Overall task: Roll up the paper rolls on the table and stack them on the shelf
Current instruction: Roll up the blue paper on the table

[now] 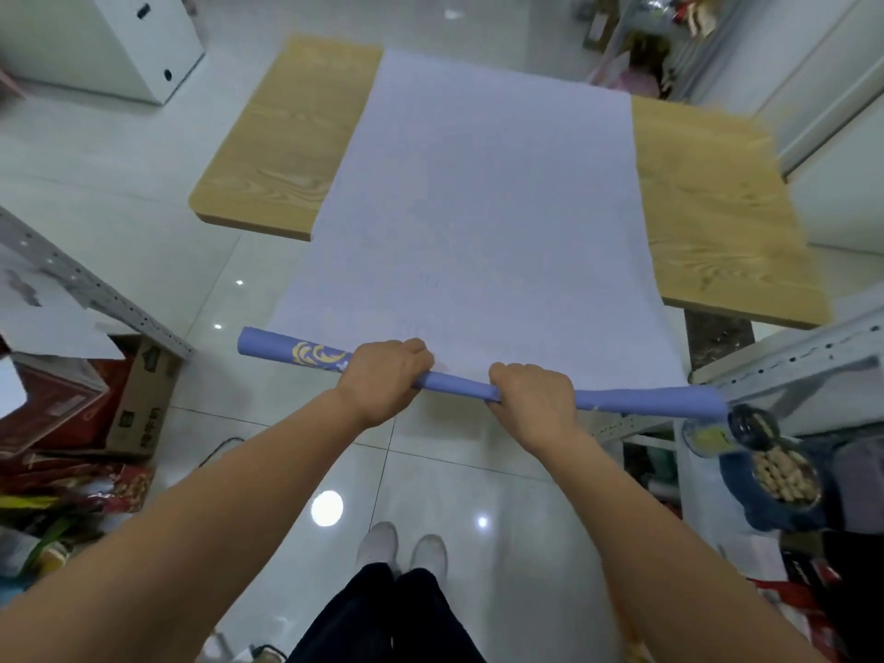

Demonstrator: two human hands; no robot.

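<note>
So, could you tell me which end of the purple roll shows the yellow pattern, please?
The end beyond the left hand: yellow swirls mark the roll there, while the end past the right hand is plain purple.

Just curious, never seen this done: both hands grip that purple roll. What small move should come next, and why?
Probably one more turn of the roll away from the body, toward the table. The left hand and right hand both grip its middle, and most of the sheet lies flat, unrolled, across the table and over its near edge.
</note>
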